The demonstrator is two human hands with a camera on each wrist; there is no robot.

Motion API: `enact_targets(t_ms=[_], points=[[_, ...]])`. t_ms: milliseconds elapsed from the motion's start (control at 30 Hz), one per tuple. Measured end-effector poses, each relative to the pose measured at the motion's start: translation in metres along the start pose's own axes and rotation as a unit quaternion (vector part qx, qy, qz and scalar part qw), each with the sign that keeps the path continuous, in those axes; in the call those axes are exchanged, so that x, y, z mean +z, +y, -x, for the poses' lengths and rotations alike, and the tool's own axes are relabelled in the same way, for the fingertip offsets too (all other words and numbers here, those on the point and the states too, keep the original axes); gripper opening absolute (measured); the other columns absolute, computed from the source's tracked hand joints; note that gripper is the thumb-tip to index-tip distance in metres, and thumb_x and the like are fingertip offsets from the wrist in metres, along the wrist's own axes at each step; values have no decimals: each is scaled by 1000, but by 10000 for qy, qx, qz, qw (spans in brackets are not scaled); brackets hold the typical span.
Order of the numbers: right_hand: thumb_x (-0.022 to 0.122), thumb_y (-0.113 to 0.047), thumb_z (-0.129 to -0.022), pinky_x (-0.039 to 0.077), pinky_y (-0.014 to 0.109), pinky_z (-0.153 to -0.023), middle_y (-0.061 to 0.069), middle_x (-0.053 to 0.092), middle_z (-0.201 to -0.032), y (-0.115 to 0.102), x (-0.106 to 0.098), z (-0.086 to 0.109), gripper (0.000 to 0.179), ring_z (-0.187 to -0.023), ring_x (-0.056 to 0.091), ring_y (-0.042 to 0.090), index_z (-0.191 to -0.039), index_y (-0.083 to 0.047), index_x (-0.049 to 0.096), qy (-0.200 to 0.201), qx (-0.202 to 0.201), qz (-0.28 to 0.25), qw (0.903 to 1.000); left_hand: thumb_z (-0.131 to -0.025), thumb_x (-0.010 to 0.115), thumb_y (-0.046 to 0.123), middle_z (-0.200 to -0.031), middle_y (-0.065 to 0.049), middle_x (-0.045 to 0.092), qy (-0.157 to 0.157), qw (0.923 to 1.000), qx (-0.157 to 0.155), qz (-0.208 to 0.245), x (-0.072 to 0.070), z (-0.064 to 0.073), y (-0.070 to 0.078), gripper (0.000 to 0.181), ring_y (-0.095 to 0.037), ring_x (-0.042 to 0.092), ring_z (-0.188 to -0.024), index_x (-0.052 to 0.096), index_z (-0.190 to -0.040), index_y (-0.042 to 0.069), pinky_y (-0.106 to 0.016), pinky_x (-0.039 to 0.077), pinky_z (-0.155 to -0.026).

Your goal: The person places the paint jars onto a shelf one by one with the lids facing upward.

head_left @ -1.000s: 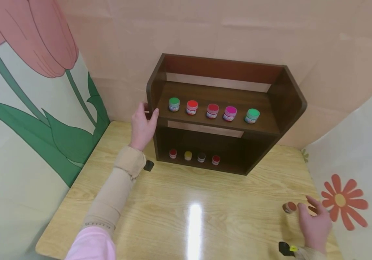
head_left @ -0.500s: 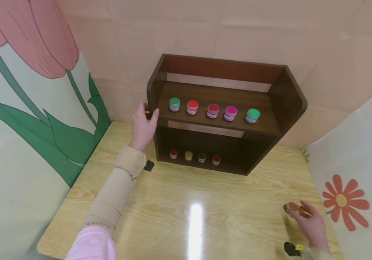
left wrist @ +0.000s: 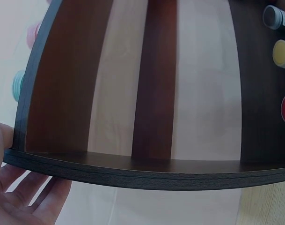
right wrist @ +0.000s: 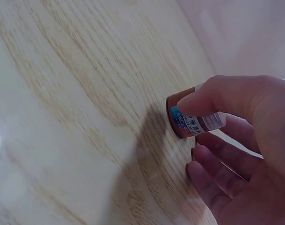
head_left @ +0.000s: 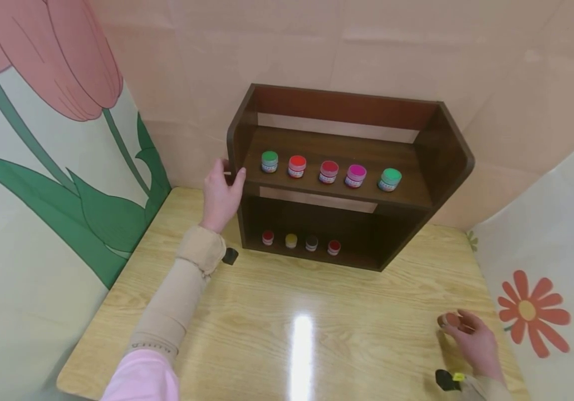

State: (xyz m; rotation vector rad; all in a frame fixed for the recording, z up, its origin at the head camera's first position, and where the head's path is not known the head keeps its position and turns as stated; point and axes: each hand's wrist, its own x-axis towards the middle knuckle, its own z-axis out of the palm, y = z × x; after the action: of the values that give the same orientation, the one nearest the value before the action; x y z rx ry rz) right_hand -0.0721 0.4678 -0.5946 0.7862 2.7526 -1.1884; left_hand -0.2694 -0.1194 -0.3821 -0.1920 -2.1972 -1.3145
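My right hand (head_left: 479,345) pinches a small brown paint jar (right wrist: 191,124) at the table's right side. In the right wrist view the thumb lies across its printed label; the jar is tilted, its base at or just above the wood, and the other fingers are partly hidden behind it. My left hand (head_left: 220,197) grips the left side panel of a dark brown two-tier shelf (head_left: 337,139), thumb in front and fingers behind. Along the upper tier stand several paint jars, among them a green jar (head_left: 269,162), a magenta jar (head_left: 355,176) and a mint jar (head_left: 389,180).
On the lower tier sit several more jars, including a yellow jar (head_left: 291,240) and a dark jar (head_left: 311,243). The shelf stands at the back of a wooden table (head_left: 367,334). A flowered backdrop (head_left: 542,223) encloses the table on the right, left and back.
The right hand has moved slightly left to the brown paint jar, and its thumb and fingers have closed on it. The left hand and shelf stay put.
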Motion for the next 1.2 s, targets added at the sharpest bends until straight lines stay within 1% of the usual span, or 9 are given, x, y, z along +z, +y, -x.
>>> enact_targets(t_ms=[67, 100, 333, 567, 700, 800, 967, 1100, 1200], points=[[77, -33, -92, 43, 11, -66, 31, 50, -141, -1, 1, 0, 77, -84, 45, -11, -150, 3, 43, 86, 28, 40, 10000, -100, 66, 20, -101, -18, 64, 1, 10000, 3, 6, 0, 0, 0, 26, -31, 68, -88, 56, -109, -2, -42, 57, -75], [77, -33, -91, 43, 11, -65, 30, 51, -140, -1, 1, 0, 75, -82, 43, -13, -149, 3, 45, 127, 47, 50, 9999, -100, 65, 20, -101, -18, 64, 2, 10000, 0, 12, 0, 0, 0, 26, -31, 68, -88, 56, -109, -2, -42, 57, -75], [80, -30, -89, 45, 16, -64, 27, 63, -126, -8, 3, 2, 68, -80, 51, -5, -142, 3, 53, 266, 89, 74, 9996, -100, 65, 20, -101, -18, 64, 28, 10000, 2, 9, 1, -1, -1, 25, -31, 67, -87, 57, -109, -2, -42, 56, -75], [79, -33, -90, 44, 17, -64, 23, 67, -118, -10, 6, 2, 63, -77, 51, -5, -137, 3, 58, 347, 62, 154, 9993, -99, 66, 18, -100, -18, 64, 50, 10000, 61, 44, 2, 0, -2, 25, -31, 68, -87, 57, -109, -3, -42, 56, -75], [77, -32, -90, 45, 19, -64, 24, 65, -120, -9, 8, 0, 61, -83, 55, 5, -137, 3, 58, 360, 165, 203, 9990, -99, 66, 18, -99, -18, 64, 62, 9999, 61, 61, 2, 0, -2, 25, -31, 68, -86, 57, -108, -3, -42, 56, -74], [77, -31, -91, 45, 23, -67, 26, 62, -124, -9, 9, -2, 63, -93, 59, 19, -138, 4, 56, 299, 238, 169, 9991, -99, 66, 18, -99, -18, 64, 77, 9999, 48, 51, 1, -1, -2, 24, -31, 68, -86, 57, -108, -3, -42, 57, -74], [76, -27, -91, 45, 29, -73, 30, 57, -131, -8, 11, -1, 65, -110, 56, 35, -141, 6, 52, 262, 344, 83, 9990, -100, 66, 19, -100, -18, 64, 57, 10000, 41, 55, 1, 0, -2, 25, -31, 68, -87, 57, -109, -2, -42, 57, -75], [76, -24, -90, 45, 27, -71, 30, 55, -134, -6, 13, -1, 65, -114, 55, 38, -142, 6, 52, 354, 426, 20, 9985, -100, 66, 20, -100, -17, 64, 22, 10000, 23, 56, 1, 0, -2, 25, -30, 67, -87, 56, -109, -2, -42, 56, -75], [77, -23, -89, 44, 22, -65, 30, 56, -133, -6, 14, 0, 64, -114, 55, 38, -141, 6, 53, 440, 430, -24, 9981, -100, 66, 20, -99, -17, 64, 28, 10000, 49, 58, 1, 0, -1, 25, -30, 67, -86, 56, -109, -2, -42, 56, -74]])
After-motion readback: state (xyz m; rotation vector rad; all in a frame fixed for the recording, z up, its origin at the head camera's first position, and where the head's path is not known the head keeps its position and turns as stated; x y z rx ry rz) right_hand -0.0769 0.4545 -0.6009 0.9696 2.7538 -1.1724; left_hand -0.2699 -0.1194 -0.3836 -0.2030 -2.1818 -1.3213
